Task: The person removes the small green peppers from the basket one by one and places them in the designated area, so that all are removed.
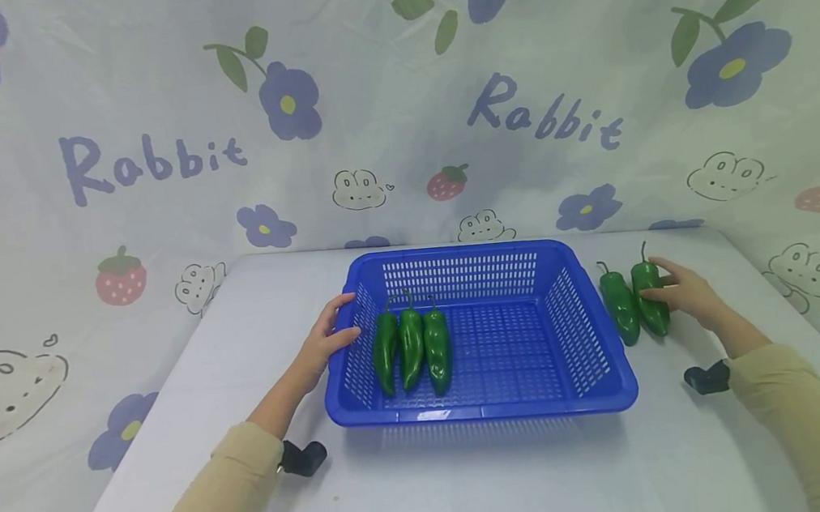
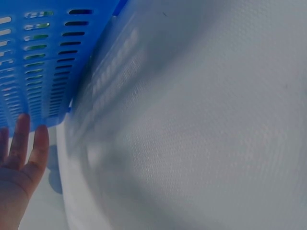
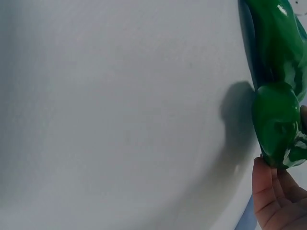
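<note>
A blue plastic basket (image 1: pixel 485 412) with slotted walls stands on the white table. Inside, toward its left side, three green peppers (image 1: pixel 412 345) lie side by side, stems pointing away. At the basket's left rim rests my left hand (image 1: pixel 326 345); in the left wrist view its fingers (image 2: pixel 37 153) are fairly straight against the slotted outer wall. To the right of the basket, two more green peppers lie on the table. My right hand (image 1: pixel 687 293) holds the outer pepper (image 1: pixel 650 300) between thumb and fingers, while the inner pepper (image 1: pixel 619 307) lies just left of it.
The white tabletop (image 1: pixel 475 494) extends in front of and around the basket. Behind and beside it hangs a pale patterned cloth (image 1: pixel 386 144) with flowers and rabbits. A black wrist device (image 1: pixel 303 458) sits at the left cuff, another black device (image 1: pixel 706 378) at the right.
</note>
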Motion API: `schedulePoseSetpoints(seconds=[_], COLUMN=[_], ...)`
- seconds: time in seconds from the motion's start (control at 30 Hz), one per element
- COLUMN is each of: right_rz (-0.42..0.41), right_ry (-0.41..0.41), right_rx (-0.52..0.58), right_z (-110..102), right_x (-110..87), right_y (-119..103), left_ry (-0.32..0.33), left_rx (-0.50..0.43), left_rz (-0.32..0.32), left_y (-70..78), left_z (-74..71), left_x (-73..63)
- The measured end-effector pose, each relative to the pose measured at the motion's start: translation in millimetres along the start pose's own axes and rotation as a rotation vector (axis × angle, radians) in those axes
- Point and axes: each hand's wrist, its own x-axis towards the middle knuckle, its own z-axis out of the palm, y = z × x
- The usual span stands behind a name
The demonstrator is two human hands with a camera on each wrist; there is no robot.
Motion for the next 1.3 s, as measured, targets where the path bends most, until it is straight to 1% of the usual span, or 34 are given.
schedulePoseSetpoints(seconds=[0.47, 0.87, 1.1, 1.3], right_rz=[0.045, 0.077, 0.064, 0.056], right_ry=[-0.042, -0.061, -0.048, -0.061], right_rx=[-0.005, -0.029, -0.030, -0.034], right_z=[4.3, 5.1, 3.7, 3.9], right_x=[3.1, 5.5, 2.8, -0.2], right_y=[0.1, 1.7, 0.1, 0.3], left_ry=[-0.003, -0.010, -0.007, -0.012], left_rx=[0.008, 0.004, 0.004, 0.007], left_rz=[0.007, 0.012, 0.013, 0.028], left_y=[-0.8, -0.6, 0.6, 0.5], left_z=[0.2, -0.6, -0.3, -0.4], left_x=[-0.1, 0.4, 0.4, -0.8])
